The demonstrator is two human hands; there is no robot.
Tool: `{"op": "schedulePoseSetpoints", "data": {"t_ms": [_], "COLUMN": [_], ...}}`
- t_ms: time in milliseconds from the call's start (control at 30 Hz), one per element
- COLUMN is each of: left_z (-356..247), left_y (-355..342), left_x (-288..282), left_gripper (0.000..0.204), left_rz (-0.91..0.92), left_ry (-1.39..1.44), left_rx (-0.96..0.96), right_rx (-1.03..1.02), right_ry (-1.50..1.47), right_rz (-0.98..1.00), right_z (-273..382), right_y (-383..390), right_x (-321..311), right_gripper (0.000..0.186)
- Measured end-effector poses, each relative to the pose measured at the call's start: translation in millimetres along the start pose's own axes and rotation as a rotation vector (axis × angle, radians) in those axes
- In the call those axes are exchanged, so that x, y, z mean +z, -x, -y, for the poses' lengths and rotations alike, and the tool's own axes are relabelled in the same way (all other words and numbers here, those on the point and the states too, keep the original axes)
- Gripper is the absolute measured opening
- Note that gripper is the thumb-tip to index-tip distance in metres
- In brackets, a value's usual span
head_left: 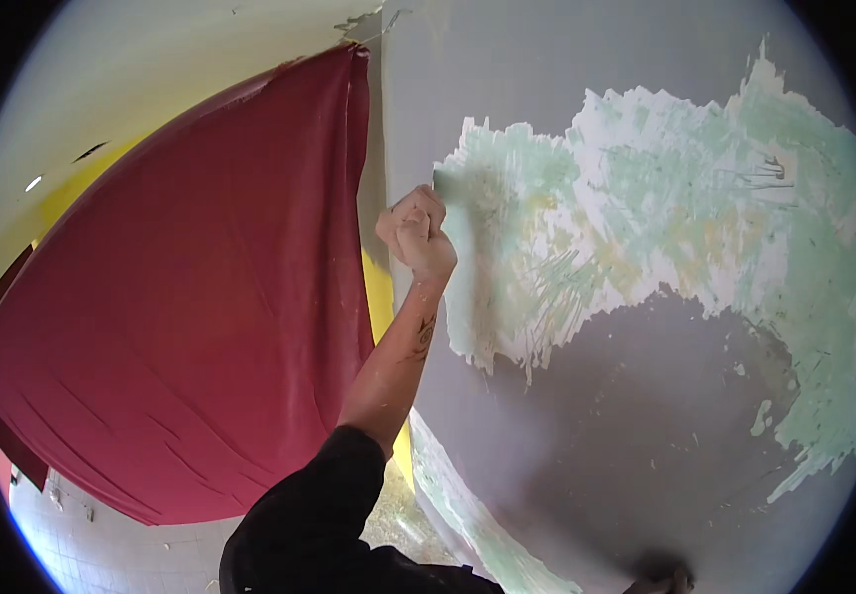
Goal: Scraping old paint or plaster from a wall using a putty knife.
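My left hand [416,233] is raised at the end of a bare, tattooed forearm and closed in a fist against the wall [606,426]. A narrow dark edge of a scraper [437,179] shows just above the knuckles; the fist hides the rest. It meets the left border of a large patch of bared green and white [636,198], where grey paint has come off in jagged strokes. Low at the right, my right hand [681,581] is at the grey wall, mostly cut off by the lower edge, its fingers barely visible.
A large dark red sheet [190,297] hangs along the left, close beside my left forearm. Behind it are yellow surfaces [378,297]. Pale floor tiles [101,540] with small debris show at lower left. Another scraped strip [477,525] runs along the wall's lower left edge.
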State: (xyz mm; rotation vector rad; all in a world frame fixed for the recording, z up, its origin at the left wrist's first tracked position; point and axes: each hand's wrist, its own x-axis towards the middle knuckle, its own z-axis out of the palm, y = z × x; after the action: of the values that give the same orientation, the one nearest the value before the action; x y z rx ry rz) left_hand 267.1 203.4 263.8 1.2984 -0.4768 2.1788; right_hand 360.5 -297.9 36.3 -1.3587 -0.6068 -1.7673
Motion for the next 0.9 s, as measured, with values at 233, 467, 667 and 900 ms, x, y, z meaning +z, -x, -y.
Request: {"op": "schedulePoseSetpoints", "data": {"t_ms": [233, 467, 667, 900], "left_z": [0.2, -22.3, -6.0, 19.5], "left_y": [7.0, -6.1, -0.4, 14.1], "left_x": [2.4, 12.7, 12.1, -7.2], "left_gripper": [0.029, 0.03, 0.028, 0.041], "left_rz": [-0.098, -0.219, -0.128, 0.084], "left_ry": [0.042, 0.087, -0.041, -0.297], "left_rx": [0.144, 0.168, 0.188, 0.184], "right_rx": [-0.006, -0.028, 0.022, 0.018], "right_ry": [0.015, 0.033, 0.045, 0.111], "right_rz": [0.04, 0.037, 0.029, 0.07], "right_z": [-3.2, -5.5, -4.6, -8.1], "right_y": [6.4, 5.9, 6.8, 12.8], "right_x": [7.3, 0.9, 4.9, 2.2], "right_gripper": [0.034, 0.03, 0.027, 0.028]}}
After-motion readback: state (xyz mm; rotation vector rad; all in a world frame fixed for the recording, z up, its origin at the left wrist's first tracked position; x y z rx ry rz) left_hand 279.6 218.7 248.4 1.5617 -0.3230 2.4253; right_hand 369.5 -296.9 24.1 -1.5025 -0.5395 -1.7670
